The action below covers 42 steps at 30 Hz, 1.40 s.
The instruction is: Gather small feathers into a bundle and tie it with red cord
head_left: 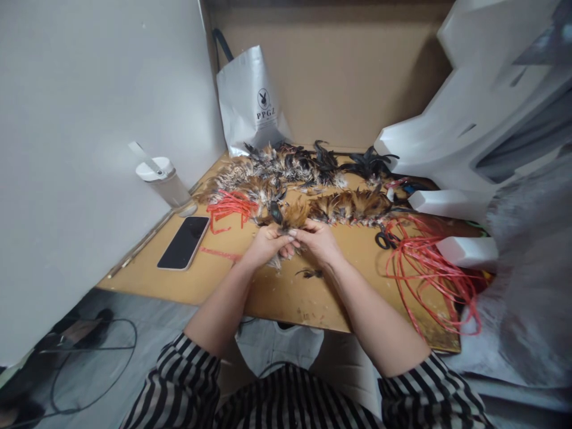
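Observation:
A tuft of brown feathers (295, 213) stands up from between my hands over the middle of the table. My left hand (267, 243) pinches its base, thumb pressed inward. Close against it, my right hand (319, 239) grips the same base with thumb and fingers. Just behind lie a row of brown feather bunches (353, 205) and a longer heap of brown, white and black feathers (286, 164). Short red plastic strips (232, 205) lie beyond my left hand. A small dark loose feather (310, 274) rests below my right hand.
A phone (183, 243) and a lidded cup (165, 185) are at the left, by the wall. A silver bag (250, 101) stands at the back. On the right are scissors (386, 239), a tangle of red plastic strips (429, 271) and white foam pieces (469, 252).

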Motion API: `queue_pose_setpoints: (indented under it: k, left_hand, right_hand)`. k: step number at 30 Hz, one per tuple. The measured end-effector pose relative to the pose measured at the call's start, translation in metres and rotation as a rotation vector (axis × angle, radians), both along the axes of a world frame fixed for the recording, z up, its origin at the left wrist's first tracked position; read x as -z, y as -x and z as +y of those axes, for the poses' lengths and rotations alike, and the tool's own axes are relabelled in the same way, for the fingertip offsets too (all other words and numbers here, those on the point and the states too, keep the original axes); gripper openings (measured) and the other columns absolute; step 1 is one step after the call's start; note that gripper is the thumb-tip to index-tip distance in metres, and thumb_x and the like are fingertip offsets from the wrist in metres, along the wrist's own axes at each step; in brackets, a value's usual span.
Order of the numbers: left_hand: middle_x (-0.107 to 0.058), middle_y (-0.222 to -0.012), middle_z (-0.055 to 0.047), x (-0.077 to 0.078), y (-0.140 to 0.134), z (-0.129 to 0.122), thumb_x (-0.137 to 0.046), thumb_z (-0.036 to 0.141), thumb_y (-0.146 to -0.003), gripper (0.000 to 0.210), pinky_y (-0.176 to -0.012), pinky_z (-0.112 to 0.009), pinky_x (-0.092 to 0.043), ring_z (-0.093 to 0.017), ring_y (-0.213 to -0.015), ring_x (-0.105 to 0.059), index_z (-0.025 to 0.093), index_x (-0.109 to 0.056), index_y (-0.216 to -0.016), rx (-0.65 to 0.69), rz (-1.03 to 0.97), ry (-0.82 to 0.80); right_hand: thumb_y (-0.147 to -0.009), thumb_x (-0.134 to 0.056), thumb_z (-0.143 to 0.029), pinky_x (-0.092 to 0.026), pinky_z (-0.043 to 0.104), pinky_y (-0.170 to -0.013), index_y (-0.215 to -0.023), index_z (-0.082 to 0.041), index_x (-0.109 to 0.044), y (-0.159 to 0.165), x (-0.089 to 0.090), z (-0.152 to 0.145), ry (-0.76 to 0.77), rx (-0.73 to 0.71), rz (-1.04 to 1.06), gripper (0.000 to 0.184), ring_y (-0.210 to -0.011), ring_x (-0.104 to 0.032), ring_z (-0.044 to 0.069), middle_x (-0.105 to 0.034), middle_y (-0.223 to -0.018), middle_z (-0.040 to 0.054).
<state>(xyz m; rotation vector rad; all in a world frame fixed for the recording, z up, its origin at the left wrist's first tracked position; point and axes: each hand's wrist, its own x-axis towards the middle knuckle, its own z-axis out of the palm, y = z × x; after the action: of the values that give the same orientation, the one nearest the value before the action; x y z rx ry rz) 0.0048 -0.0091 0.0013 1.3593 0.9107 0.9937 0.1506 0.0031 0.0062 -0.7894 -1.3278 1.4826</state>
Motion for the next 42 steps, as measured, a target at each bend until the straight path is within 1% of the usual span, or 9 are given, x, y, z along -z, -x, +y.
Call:
queue_pose_setpoints:
  k: [4,10,16,25,28,32,35,37,42]
  left_hand:
    - [-0.06,-0.052,-0.005,-0.005,0.0,-0.003,-0.063,0.041,-0.07,0.034,-0.046,-0.02,-0.044,-0.009,-0.044,-0.054,0.008,-0.066,-0.069,0.043,-0.005,-0.002]
    - [-0.061,-0.051,-0.006,-0.006,0.001,-0.004,-0.064,0.046,-0.067,0.038,-0.045,-0.021,-0.044,-0.01,-0.043,-0.053,0.008,-0.063,-0.063,0.028,0.044,-0.019]
    - [-0.064,-0.055,-0.009,-0.002,-0.002,-0.003,-0.063,0.041,-0.069,0.034,-0.048,-0.022,-0.046,-0.01,-0.044,-0.055,0.008,-0.062,-0.06,-0.036,0.094,-0.051]
    - [-0.064,-0.056,-0.008,0.003,-0.003,-0.003,-0.06,0.044,-0.071,0.037,-0.048,-0.021,-0.045,-0.009,-0.044,-0.055,0.009,-0.061,-0.062,-0.053,0.039,-0.093]
    - [-0.063,-0.054,-0.008,0.003,-0.003,-0.002,-0.06,0.045,-0.071,0.038,-0.046,-0.02,-0.044,-0.009,-0.042,-0.053,0.009,-0.061,-0.058,-0.069,0.069,-0.101]
    - [-0.063,-0.054,-0.007,-0.008,0.006,-0.002,-0.063,0.042,-0.07,0.034,-0.044,-0.019,-0.042,-0.008,-0.041,-0.052,0.008,-0.063,-0.066,-0.214,-0.003,-0.091]
    - [-0.069,-0.076,-0.009,-0.023,0.026,-0.006,-0.064,0.038,-0.071,0.031,-0.047,-0.019,-0.045,-0.01,-0.052,-0.059,0.01,-0.063,-0.085,-0.433,-0.208,-0.142]
    - [-0.069,-0.079,-0.009,-0.031,0.047,-0.01,-0.065,0.036,-0.07,0.029,-0.045,-0.016,-0.043,-0.008,-0.052,-0.059,0.01,-0.063,-0.084,-0.54,-0.298,-0.195]
    - [-0.069,-0.075,-0.006,-0.041,0.094,-0.021,-0.07,0.029,-0.067,0.025,-0.042,-0.012,-0.041,-0.006,-0.049,-0.058,0.011,-0.063,-0.082,-0.612,-0.431,-0.2]
  right_hand:
    - [-0.061,-0.07,-0.038,-0.039,0.026,-0.049,-0.071,-0.016,-0.061,-0.003,-0.001,0.0,-0.009,-0.053,0.032,0.026,-0.045,-0.047,0.009,-0.053,-0.055,-0.0026]
    - [-0.061,-0.071,-0.038,-0.039,0.026,-0.049,-0.065,-0.017,-0.06,-0.004,-0.013,-0.006,-0.073,-0.123,-0.037,0.024,-0.046,-0.049,0.011,-0.051,-0.052,-0.0026]
    - [-0.063,-0.07,-0.04,-0.039,0.028,-0.048,-0.058,-0.017,-0.058,-0.001,-0.014,-0.007,-0.139,-0.067,-0.098,0.026,-0.044,-0.046,0.01,-0.052,-0.053,-0.001]
    - [-0.059,-0.072,-0.035,-0.035,0.023,-0.043,-0.061,-0.017,-0.056,0.01,0.005,-0.003,0.076,0.014,0.111,0.024,-0.042,-0.044,0.009,-0.054,-0.051,-0.003]
    - [-0.059,-0.072,-0.036,-0.036,0.024,-0.044,-0.063,-0.017,-0.057,0.012,0.006,-0.003,0.083,0.012,0.101,0.025,-0.041,-0.044,0.008,-0.054,-0.051,-0.0031]
    - [-0.061,-0.071,-0.037,-0.044,0.026,-0.059,-0.078,-0.018,-0.064,0.009,0.001,-0.004,-0.016,0.091,0.066,0.026,-0.058,-0.056,0.012,-0.064,-0.067,0.0002]
    - [-0.065,-0.068,-0.034,-0.045,0.028,-0.071,-0.084,-0.019,-0.067,0.008,-0.004,-0.005,-0.153,0.14,-0.09,0.024,-0.076,-0.059,0.014,-0.067,-0.084,0.0035]
    - [-0.068,-0.065,-0.032,-0.045,0.027,-0.071,-0.078,-0.017,-0.068,0.011,-0.007,-0.007,-0.269,0.094,-0.245,0.018,-0.075,-0.059,0.014,-0.067,-0.081,0.0046]
    - [-0.075,-0.056,-0.025,-0.042,0.025,-0.069,-0.076,-0.017,-0.069,0.041,-0.021,-0.02,-0.626,-0.094,-0.69,0.015,-0.073,-0.058,0.014,-0.066,-0.079,0.0043]
